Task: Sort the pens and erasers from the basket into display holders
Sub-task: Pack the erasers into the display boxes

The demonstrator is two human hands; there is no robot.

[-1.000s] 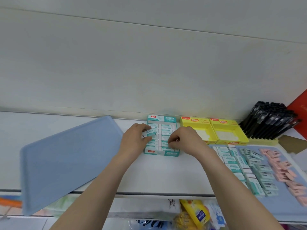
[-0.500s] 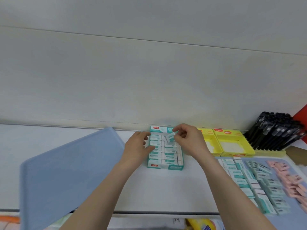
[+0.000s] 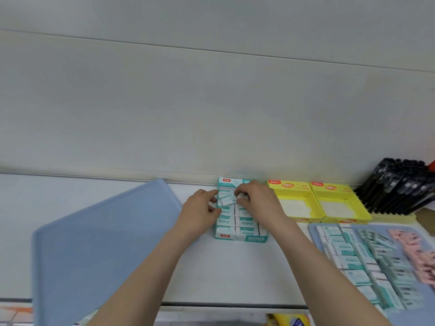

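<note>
Forearms outstretched, the left hand (image 3: 200, 209) and right hand (image 3: 259, 201) sit close together — fingers curled, pinching.

Both yellow boxes (image 3: 291, 186) read "M&G" and "48"; labels on the teal box (image 3: 240, 238) blur.

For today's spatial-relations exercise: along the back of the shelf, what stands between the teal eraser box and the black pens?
Two open yellow boxes, side by side, separate the teal eraser box from the black pens; the head view shows this.

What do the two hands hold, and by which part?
A small white-and-teal wrapped eraser: the right hand pinches its right end, the left hand holds its left end.
</note>
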